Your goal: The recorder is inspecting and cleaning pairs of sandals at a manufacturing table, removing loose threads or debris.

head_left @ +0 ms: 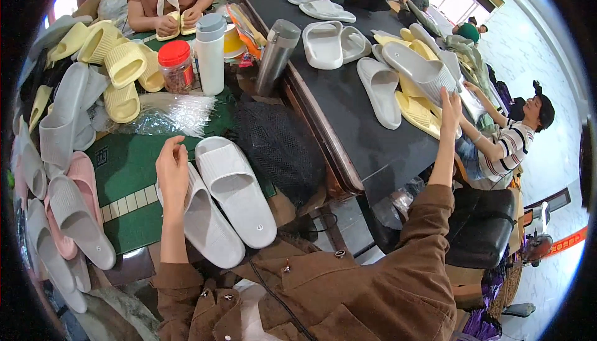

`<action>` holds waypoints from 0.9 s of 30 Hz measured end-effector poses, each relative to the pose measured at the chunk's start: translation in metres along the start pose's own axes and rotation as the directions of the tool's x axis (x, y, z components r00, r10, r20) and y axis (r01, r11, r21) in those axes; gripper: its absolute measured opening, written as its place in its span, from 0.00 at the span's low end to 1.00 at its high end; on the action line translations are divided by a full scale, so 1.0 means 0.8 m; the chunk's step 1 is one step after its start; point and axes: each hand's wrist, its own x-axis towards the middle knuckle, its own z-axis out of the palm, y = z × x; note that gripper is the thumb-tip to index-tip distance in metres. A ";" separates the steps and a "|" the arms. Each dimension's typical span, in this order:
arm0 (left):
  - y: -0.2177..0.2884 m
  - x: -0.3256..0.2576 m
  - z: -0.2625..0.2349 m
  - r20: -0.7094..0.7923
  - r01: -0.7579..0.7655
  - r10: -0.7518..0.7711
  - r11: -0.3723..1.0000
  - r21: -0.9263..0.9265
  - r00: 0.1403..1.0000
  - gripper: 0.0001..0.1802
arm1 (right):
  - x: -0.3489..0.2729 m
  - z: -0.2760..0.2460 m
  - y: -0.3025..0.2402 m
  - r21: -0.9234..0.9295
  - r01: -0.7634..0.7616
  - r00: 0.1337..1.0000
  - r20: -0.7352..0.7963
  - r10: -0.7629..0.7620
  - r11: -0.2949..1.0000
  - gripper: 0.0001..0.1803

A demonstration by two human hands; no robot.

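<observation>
Right grip point(451, 108) apparently around one grey slipper point(416, 67), left grip point(172, 168) loose beside two slippers point(238, 193)

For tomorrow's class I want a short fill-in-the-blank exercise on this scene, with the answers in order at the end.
1. The left hand is beside a ____ of light grey slippers.
2. The right hand is at a slipper coloured ____.
3. The clear jar has a ____ lid.

Missing words: pair; grey; red.
</observation>
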 end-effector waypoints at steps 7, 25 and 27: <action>0.004 -0.001 -0.004 0.013 0.043 -0.044 0.998 0.036 0.999 0.11 | -0.021 0.002 -0.096 0.300 -0.096 0.972 0.232 0.025 0.949 0.16; 0.005 0.000 -0.008 0.032 -0.013 0.010 0.997 0.074 0.999 0.09 | -0.155 -0.137 -0.120 0.271 -0.391 0.769 0.622 0.150 0.880 0.12; 0.006 0.000 -0.009 0.035 -0.014 0.011 0.996 0.084 0.999 0.09 | -0.157 -0.141 -0.111 0.098 -0.319 0.795 0.570 0.209 0.943 0.12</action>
